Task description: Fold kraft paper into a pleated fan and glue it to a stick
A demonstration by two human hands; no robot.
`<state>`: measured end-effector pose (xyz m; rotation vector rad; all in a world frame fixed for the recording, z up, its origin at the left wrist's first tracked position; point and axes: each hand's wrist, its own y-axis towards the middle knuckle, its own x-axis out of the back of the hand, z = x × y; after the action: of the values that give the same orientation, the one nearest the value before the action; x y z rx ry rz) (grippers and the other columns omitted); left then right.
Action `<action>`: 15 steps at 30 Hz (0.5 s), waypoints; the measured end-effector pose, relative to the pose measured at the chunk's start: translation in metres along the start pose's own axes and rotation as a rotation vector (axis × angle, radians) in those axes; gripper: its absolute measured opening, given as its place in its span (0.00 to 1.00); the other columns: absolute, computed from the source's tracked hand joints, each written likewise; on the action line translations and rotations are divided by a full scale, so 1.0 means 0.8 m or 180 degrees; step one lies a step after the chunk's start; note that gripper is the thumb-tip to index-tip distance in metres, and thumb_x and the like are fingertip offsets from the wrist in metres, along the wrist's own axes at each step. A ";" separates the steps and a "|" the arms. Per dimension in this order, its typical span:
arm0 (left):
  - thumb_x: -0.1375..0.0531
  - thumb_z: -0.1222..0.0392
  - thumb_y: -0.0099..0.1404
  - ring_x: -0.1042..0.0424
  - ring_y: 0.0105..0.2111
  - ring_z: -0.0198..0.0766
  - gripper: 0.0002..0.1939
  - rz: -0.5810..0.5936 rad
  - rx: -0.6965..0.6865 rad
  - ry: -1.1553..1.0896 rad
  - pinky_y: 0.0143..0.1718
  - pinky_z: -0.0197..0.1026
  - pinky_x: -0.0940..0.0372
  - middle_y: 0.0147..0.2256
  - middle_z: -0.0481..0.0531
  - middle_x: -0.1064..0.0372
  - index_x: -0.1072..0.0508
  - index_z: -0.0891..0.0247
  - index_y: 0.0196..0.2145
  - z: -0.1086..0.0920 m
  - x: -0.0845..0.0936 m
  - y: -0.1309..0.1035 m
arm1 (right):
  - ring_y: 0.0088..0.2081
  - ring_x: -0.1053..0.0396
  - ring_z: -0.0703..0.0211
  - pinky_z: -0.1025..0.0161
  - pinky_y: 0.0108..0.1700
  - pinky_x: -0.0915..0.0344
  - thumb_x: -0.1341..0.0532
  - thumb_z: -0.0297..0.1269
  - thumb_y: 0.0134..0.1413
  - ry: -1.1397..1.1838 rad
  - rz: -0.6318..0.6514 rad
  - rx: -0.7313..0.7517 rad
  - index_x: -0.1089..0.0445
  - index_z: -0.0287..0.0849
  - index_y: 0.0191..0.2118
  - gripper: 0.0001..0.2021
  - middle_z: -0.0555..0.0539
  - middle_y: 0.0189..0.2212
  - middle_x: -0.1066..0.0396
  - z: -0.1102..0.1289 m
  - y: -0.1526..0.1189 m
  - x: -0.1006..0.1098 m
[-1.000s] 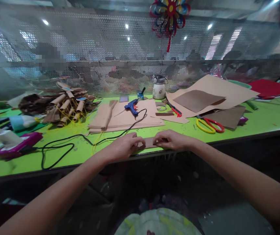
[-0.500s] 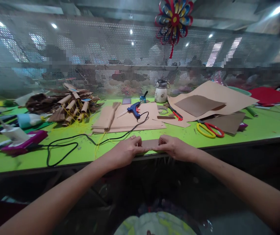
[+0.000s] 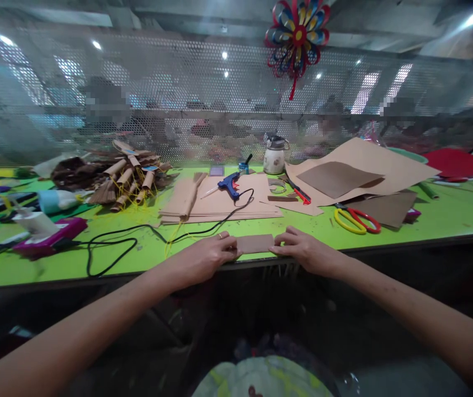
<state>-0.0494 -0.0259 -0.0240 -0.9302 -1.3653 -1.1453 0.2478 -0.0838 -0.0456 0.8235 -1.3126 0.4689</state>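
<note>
A small brown strip of paper (image 3: 255,243) lies at the front edge of the green table, between my two hands. My left hand (image 3: 215,251) has its fingers closed on the strip's left end. At the right end, my right hand (image 3: 298,249) pinches the strip between thumb and fingertips. Behind the strip, a blue glue gun (image 3: 230,186) rests on a stack of brown paper sheets (image 3: 253,201), its black cord trailing left. Scissors (image 3: 356,219) with yellow and red handles lie to the right of my right hand.
To the left are a purple power strip (image 3: 54,238) and a pile of brown paper rolls (image 3: 132,176) with yellow string. A white jar (image 3: 274,157), a red cutter (image 3: 302,194) and large brown sheets (image 3: 356,160) sit farther back. A perforated screen (image 3: 203,82) stands behind the table.
My hands have moved apart along the strip toward its two ends, so more of its middle shows. The view has shifted slightly; the other things on the table stay put.
</note>
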 end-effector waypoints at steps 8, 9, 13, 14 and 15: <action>0.51 0.78 0.60 0.37 0.47 0.42 0.21 -0.0171 -0.0046 -0.0175 0.51 0.46 0.41 0.45 0.59 0.32 0.31 0.64 0.47 -0.002 -0.005 -0.019 | 0.45 0.43 0.52 0.52 0.47 0.38 0.50 0.17 0.51 0.0113 0.0132 -0.0127 0.36 0.40 0.54 0.25 0.38 0.48 0.35 0.008 -0.011 0.008; 0.51 0.78 0.60 0.37 0.47 0.42 0.21 -0.0195 -0.0046 -0.0200 0.51 0.46 0.41 0.46 0.59 0.32 0.31 0.65 0.47 -0.001 -0.006 -0.021 | 0.45 0.43 0.52 0.53 0.47 0.39 0.50 0.18 0.52 0.0139 0.0137 -0.0144 0.35 0.40 0.53 0.24 0.38 0.47 0.36 0.010 -0.010 0.010; 0.51 0.78 0.59 0.35 0.44 0.41 0.18 -0.0193 0.0047 -0.0225 0.50 0.44 0.40 0.42 0.57 0.30 0.29 0.65 0.41 -0.003 0.001 -0.016 | 0.43 0.41 0.54 0.56 0.45 0.39 0.48 0.25 0.57 0.0170 0.0126 -0.0258 0.30 0.38 0.46 0.14 0.39 0.43 0.34 0.019 0.002 0.021; 0.51 0.77 0.59 0.34 0.42 0.40 0.16 -0.0136 0.0077 -0.0220 0.48 0.43 0.39 0.39 0.57 0.30 0.28 0.65 0.38 -0.005 0.005 -0.011 | 0.41 0.40 0.55 0.58 0.43 0.39 0.48 0.27 0.59 0.0107 0.0156 -0.0286 0.29 0.38 0.41 0.12 0.39 0.40 0.33 0.022 0.008 0.024; 0.50 0.76 0.58 0.33 0.39 0.39 0.14 -0.0049 0.0134 -0.0208 0.46 0.41 0.39 0.37 0.56 0.30 0.28 0.65 0.34 -0.006 0.010 -0.005 | 0.39 0.40 0.55 0.59 0.42 0.40 0.48 0.28 0.59 -0.0008 0.0204 -0.0306 0.28 0.37 0.37 0.11 0.40 0.37 0.33 0.024 0.016 0.026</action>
<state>-0.0527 -0.0320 -0.0169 -0.9354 -1.4462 -1.1019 0.2305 -0.0931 -0.0218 0.7039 -1.3564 0.4518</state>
